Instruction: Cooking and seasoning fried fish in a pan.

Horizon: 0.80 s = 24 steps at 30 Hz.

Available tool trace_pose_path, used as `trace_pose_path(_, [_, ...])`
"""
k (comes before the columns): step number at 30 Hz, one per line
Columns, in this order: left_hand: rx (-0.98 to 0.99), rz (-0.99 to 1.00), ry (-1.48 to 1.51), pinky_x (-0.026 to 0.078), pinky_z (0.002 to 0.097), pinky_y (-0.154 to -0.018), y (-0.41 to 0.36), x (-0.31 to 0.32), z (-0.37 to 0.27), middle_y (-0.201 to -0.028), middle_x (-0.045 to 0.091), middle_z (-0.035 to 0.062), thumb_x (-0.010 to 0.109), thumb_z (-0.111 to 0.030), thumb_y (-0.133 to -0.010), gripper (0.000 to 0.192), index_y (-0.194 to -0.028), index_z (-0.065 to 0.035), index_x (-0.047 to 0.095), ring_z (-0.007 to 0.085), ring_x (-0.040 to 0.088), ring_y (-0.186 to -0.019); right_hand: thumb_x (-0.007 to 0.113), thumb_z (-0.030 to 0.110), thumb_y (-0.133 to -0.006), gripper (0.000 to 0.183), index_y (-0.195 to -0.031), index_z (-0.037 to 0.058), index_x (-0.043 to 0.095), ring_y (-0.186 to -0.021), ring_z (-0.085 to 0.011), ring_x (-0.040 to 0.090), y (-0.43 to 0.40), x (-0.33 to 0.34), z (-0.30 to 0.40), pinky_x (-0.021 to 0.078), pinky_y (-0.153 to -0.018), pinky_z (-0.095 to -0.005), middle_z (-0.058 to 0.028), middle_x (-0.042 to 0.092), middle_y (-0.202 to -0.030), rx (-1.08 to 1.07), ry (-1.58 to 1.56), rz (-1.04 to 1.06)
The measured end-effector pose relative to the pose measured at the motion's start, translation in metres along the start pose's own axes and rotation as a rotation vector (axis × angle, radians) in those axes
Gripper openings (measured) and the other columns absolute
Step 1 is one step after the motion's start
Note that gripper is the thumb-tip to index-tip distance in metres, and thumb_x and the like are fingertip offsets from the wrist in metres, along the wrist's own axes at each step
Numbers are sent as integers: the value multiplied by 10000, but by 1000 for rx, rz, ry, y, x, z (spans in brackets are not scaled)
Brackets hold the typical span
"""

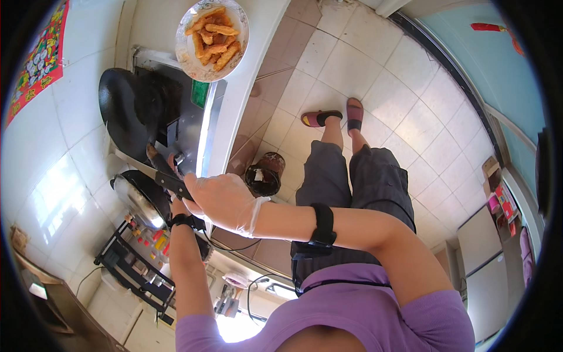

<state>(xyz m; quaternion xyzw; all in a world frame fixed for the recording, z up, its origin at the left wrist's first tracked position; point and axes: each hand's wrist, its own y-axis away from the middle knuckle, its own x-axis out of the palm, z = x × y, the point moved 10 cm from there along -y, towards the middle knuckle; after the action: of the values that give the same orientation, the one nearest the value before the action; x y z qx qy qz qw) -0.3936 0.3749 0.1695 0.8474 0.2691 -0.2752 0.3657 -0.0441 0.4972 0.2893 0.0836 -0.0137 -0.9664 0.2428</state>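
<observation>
My right hand (220, 200), in a clear plastic glove, is closed around the black riveted handle of a metal utensil (140, 167). Its flat pale shank runs toward the stove; its far end is hidden behind the wok. Mostly covered by my right hand, my left hand (172, 163) grips the dark handle (162, 163) of a black wok (125, 110). The wok is tilted on its side above the gas stove (187, 127), its dark curved face showing. Beyond the stove, a patterned plate (181, 53) of golden fried strips (215, 39) sits on the white counter (264, 31).
A second pan (145, 198) with a shiny lid stands close by my left wrist. Past it is a black rack (136, 268) with bottles and jars. A small bin (264, 176) stands on the tiled floor (352, 57) by the cabinets. A cable hangs near my waist.
</observation>
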Motion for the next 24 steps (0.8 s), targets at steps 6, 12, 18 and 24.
trace_pose_path(6, [30, 31, 189, 413, 286, -690, -11, 20, -25, -908, 598, 2, 574, -360, -923, 355, -1149, -86, 589, 122, 492, -757, 582, 291, -876, 289, -892, 24, 474, -501, -273, 611, 0, -5, -9, 480, -456, -355, -89, 552, -530, -15, 32, -46])
trace_pose_path(12, [66, 56, 304, 402, 278, -664, -14, 35, -46, -875, 591, -11, 569, -329, -933, 319, -1149, -95, 593, 107, 473, -726, 590, 297, -871, 306, -871, 7, 491, -488, -278, 611, -4, -5, -6, 482, -449, -365, -88, 553, -520, -14, 36, -42])
trace_pose_path(18, [85, 66, 368, 391, 270, -638, 5, 46, -58, -842, 584, -24, 563, -298, -942, 285, -1148, -104, 597, 93, 453, -695, 587, 310, -875, 318, -874, 3, 505, -472, -277, 613, -9, -4, 2, 482, -440, -363, -103, 558, -507, -26, -24, -90])
trace_pose_path(24, [78, -50, -316, 409, 280, -659, 34, 62, -99, -880, 613, -7, 543, -375, -947, 357, -1188, -117, 599, 119, 493, -735, 584, 319, -880, 328, -883, 1, 504, -461, -268, 610, -6, -2, 4, 482, -434, -352, -95, 546, -487, -24, -23, -98])
